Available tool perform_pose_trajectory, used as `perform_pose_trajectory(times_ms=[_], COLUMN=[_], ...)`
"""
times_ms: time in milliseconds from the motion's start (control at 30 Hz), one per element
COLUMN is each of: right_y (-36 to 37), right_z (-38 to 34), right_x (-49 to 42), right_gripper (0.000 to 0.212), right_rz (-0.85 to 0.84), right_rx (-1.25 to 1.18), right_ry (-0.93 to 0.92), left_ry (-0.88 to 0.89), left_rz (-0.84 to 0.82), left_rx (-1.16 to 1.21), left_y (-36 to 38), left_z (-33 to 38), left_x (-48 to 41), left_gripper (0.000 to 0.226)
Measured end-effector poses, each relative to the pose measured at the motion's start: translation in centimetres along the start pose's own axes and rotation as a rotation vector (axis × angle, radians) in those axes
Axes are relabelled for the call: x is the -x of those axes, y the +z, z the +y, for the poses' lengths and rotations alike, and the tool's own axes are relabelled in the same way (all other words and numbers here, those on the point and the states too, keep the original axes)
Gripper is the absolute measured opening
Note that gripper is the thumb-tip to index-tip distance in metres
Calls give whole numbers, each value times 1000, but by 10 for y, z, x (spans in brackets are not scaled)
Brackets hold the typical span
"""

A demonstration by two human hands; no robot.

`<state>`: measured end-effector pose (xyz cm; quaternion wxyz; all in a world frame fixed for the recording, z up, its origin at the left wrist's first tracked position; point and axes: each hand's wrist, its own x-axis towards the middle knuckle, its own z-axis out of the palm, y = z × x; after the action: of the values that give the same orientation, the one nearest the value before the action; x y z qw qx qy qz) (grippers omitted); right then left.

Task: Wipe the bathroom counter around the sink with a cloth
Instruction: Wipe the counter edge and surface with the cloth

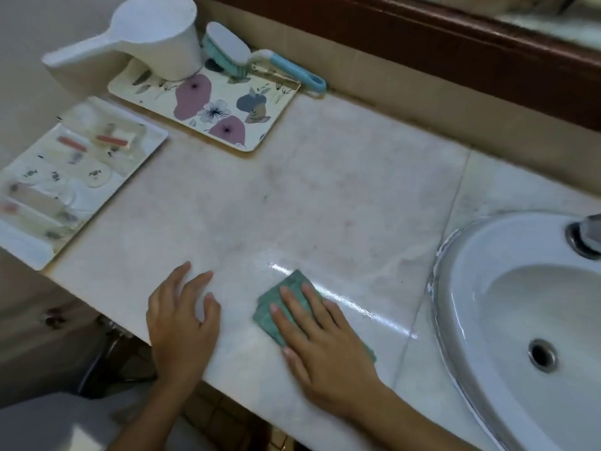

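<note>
A folded green cloth (pixel 279 297) lies flat on the pale marble counter (pixel 325 196) near its front edge, left of the white sink (pixel 481 288). My right hand (pixel 322 340) presses down on the cloth with the fingers spread, covering most of it. My left hand (pixel 182 320) rests flat on the bare counter a little to the left, fingers apart, holding nothing. A wet, shiny streak runs from the cloth toward the sink rim.
A floral tray (pixel 208 105) at the back left carries a white scoop (pixel 146 37) and a teal scrub brush (pixel 240 56). A white tray of toiletries (pixel 65 177) sits at the left edge. A faucet base (pixel 585 236) stands behind the sink. A wooden mirror frame (pixel 455 43) lines the back wall.
</note>
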<state>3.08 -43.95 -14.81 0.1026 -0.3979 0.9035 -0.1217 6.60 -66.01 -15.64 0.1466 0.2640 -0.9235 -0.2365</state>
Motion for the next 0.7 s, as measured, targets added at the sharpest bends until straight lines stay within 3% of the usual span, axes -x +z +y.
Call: perform_pose_trajectory(times_ms=[100, 233, 367, 433, 500, 567, 633, 700], right_y=[-12, -36, -44, -28, -4, 13, 13, 4], right_z=[51, 121, 112, 66, 2, -54, -62, -31], right_x=[14, -43, -128, -156, -159, -134, -97, -67], right_gripper=[53, 57, 57, 57, 57, 56, 55, 55], right_rz=[22, 152, 244, 240, 220, 128, 13, -58], right_rx=[67, 70, 18, -20, -45, -47, -16, 42], right_ry=[-6, 539, 866, 785, 514, 191, -57, -215], left_ry=[19, 34, 33, 61, 91, 21, -69, -88], left_rz=[4, 9, 17, 19, 47, 126, 203, 196], left_rx=[-8, -11, -13, -16, 50, 273, 371, 294], left_y=[-4, -7, -2, -1, 2, -5, -17, -27], left_z=[-5, -17, -8, -6, -5, -3, -4, -16], left_x=[-3, -3, 0, -1, -1, 2, 2, -4], left_gripper=[41, 42, 41, 41, 38, 33, 33, 34])
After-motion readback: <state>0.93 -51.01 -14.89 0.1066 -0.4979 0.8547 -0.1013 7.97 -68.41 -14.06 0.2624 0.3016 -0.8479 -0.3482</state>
